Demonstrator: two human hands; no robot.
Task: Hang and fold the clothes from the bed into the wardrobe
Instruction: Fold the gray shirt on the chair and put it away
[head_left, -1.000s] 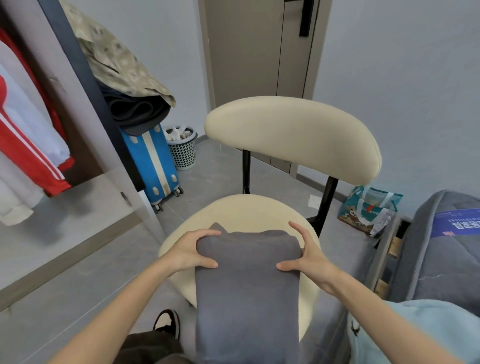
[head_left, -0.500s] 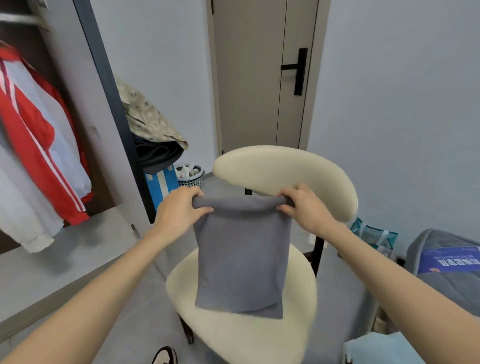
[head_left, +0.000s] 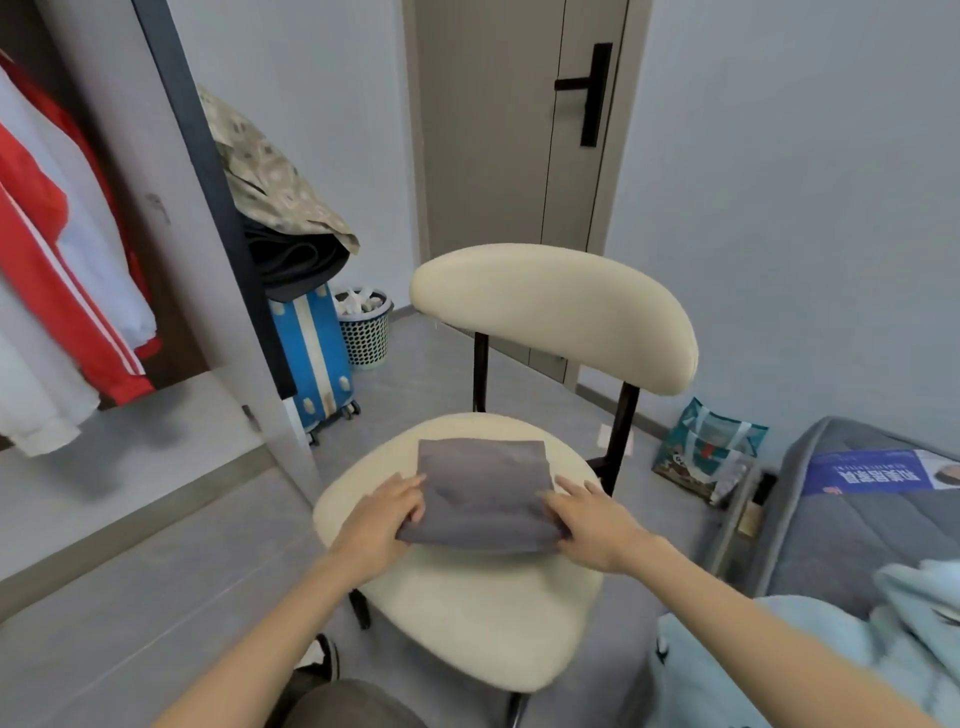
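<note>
A grey garment (head_left: 485, 493), folded into a small rectangle, lies on the seat of a cream chair (head_left: 467, 613). My left hand (head_left: 384, 519) grips its left edge with fingers curled over the fold. My right hand (head_left: 592, 525) holds the right edge, fingers tucked at the cloth's side. The wardrobe (head_left: 130, 270) stands open at the left, with a red and white jacket (head_left: 57, 249) hanging inside. A light blue garment (head_left: 831, 660) lies on the bed at the lower right.
A blue suitcase (head_left: 317, 358) with cloth piled on top and a mesh bin (head_left: 366, 332) stand beside the wardrobe. A closed door (head_left: 514, 130) is behind the chair. A printed bag (head_left: 706, 452) sits on the floor by the grey mattress (head_left: 857, 509).
The garment was held up by its top edge over the chair; now it is folded in half and laid flat on the seat, with both hands at its sides.
</note>
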